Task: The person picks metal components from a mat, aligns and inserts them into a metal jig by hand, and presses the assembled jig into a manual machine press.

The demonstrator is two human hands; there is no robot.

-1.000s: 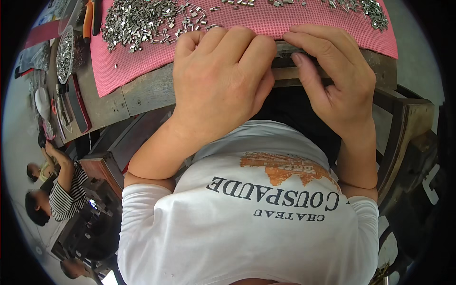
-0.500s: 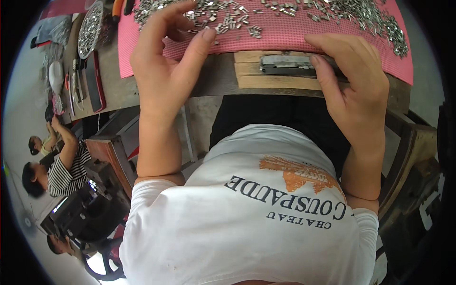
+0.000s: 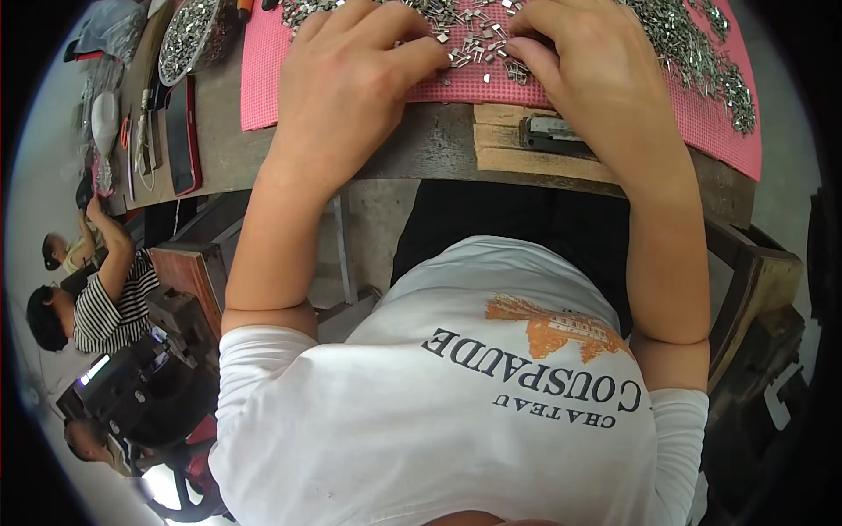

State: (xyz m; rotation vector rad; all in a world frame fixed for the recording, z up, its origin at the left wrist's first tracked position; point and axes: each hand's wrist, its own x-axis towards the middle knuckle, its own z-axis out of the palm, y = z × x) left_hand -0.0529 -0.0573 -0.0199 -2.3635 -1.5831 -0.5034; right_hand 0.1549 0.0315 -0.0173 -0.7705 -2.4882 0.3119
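Observation:
Many small shiny metal pieces (image 3: 481, 42), some with two prongs, lie scattered over a pink textured mat (image 3: 263, 96). My left hand (image 3: 355, 83) is over the mat's near left part, fingers curled and thumb bent toward the pieces; what its tips hold, if anything, is hidden. At the right of the loose pieces, my right hand (image 3: 592, 66) has thumb and forefinger drawn together at the tips, and I cannot make out what is in them. Below my right wrist a dark metal block-shaped tool (image 3: 554, 131) sits on a wooden board (image 3: 500, 149), partly covered by the wrist.
A clear plastic container (image 3: 189, 39) full of metal pieces stands at the left of the mat. Beside it lie a dark phone-like slab with a red edge (image 3: 182, 136), a brush (image 3: 145, 140) and plastic bags (image 3: 112, 31). Other people (image 3: 96, 307) sit farther left.
My right hand has left the metal tool and moved up and left to the loose pieces. My left hand has moved right, its fingers now lower over the mat.

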